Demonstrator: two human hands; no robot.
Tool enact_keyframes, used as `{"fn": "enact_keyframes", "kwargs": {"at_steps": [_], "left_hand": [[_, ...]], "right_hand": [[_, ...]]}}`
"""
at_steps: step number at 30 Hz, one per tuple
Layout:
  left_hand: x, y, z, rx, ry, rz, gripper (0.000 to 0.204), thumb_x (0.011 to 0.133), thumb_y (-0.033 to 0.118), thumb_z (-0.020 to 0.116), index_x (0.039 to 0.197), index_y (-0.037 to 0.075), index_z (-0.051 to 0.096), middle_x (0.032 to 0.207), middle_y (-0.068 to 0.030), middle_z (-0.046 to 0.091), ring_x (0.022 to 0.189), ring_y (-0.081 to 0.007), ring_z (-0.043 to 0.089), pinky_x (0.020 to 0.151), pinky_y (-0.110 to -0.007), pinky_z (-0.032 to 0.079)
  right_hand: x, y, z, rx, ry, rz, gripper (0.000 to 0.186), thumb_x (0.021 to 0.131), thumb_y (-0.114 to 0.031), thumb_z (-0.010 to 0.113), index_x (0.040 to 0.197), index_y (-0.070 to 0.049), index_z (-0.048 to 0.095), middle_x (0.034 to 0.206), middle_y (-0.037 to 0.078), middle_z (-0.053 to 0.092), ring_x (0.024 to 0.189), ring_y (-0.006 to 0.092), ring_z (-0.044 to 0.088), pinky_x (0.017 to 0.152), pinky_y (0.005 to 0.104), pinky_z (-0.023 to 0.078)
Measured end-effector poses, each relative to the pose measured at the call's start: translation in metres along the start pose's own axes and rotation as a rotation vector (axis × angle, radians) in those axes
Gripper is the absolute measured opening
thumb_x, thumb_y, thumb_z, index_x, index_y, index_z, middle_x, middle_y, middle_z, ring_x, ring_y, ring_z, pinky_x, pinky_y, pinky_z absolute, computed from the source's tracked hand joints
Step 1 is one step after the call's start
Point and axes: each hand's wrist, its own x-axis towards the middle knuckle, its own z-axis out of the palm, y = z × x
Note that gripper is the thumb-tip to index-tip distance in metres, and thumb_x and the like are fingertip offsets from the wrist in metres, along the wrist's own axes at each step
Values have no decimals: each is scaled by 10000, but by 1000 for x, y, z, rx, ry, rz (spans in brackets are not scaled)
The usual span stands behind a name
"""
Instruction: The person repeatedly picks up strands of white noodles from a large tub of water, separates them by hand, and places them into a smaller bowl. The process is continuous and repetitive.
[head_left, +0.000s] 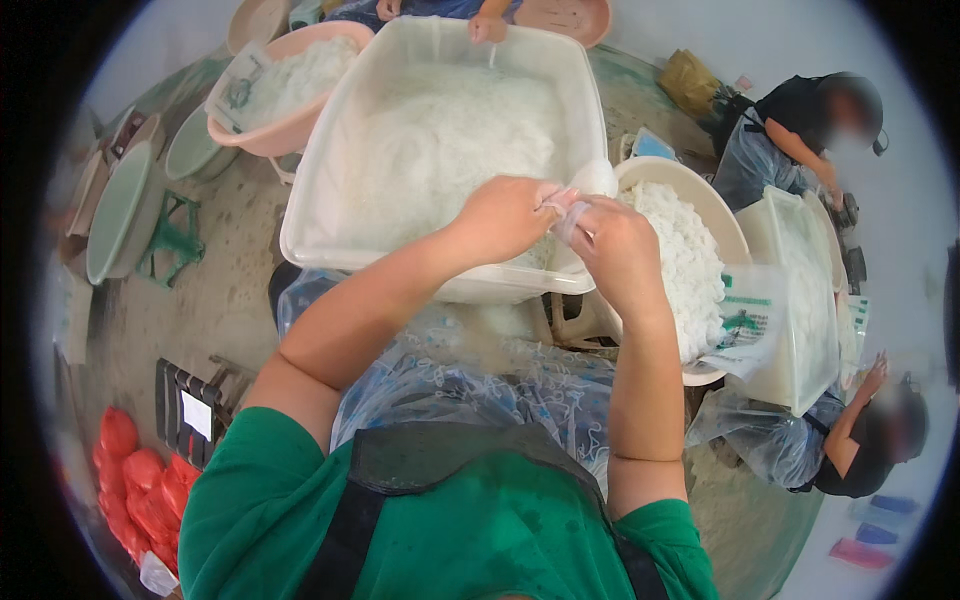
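Observation:
Both of my hands meet over the near right corner of a large white tub [303, 225] of cloudy, frothy water. My left hand [505, 215] is closed, fingertips pinching a small pale, translucent strip [567, 218]. My right hand [615, 245] has curled fingers on the same strip, close against my left. A white, soft-looking mass [595, 177] lies on the tub's right rim, partly behind my hands. Just right of them, a cream basin [732, 225] holds white fluffy material [680, 260] with a printed plastic bag [750, 310] at its edge.
A pink basin [258, 137] and green basins [118, 235] stand left, with a green stool [170, 245] and red bags [135, 480]. A co-worker's hand [487, 27] is at the far rim; two people [795, 140] [850, 445] work beside another white tub [805, 370] at right.

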Motion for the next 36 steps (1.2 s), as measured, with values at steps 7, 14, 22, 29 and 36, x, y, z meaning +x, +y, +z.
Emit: {"fn": "enact_keyframes", "kwargs": {"at_steps": [7, 14, 22, 29, 36], "left_hand": [[-16, 24, 14, -665, -62, 17, 395, 954, 355, 325, 1104, 28, 487, 1050, -112, 489, 857, -164, 495, 727, -308, 422], [-17, -16, 8, -547, -342, -299, 278, 936, 305, 346, 941, 73, 498, 741, -20, 461, 679, -157, 439, 645, -310, 379], [-7, -16, 43, -914, 263, -438, 151, 849, 131, 356, 705, 110, 394, 602, 27, 342, 511, -100, 289, 447, -252, 246], [19, 26, -13, -1332, -221, -479, 201, 851, 108, 344, 653, 140, 337, 574, 57, 253, 482, -77, 206, 413, -231, 186], [50, 26, -43, -1108, 154, -196, 278, 924, 302, 419, 912, 37, 501, 668, 4, 384, 571, -124, 366, 508, -251, 347]], "right_hand": [[-8, 19, -8, 1035, 157, 180, 198, 784, -226, 640, 901, -68, 659, 1320, 155, 453, 1161, 288, 457, 965, 381, 355], [-21, 43, 13, 1685, 511, 335, 242, 950, -314, 410, 1041, -131, 539, 1374, 161, 367, 1299, 286, 291, 1043, 462, 245], [-10, 6, -19, 2106, 235, 105, 214, 974, -302, 349, 974, -127, 473, 985, 129, 597, 529, 96, 416, 455, 222, 343], [-29, 38, 0, 370, 567, 303, 545, 804, -104, 585, 1296, -89, 349, 1065, 134, 570, 1098, 259, 496, 867, 327, 424], [2, -10, 23, 700, -107, 409, 174, 862, -162, 558, 975, -31, 573, 825, 52, 586, 788, 147, 533, 705, 282, 428]]}}
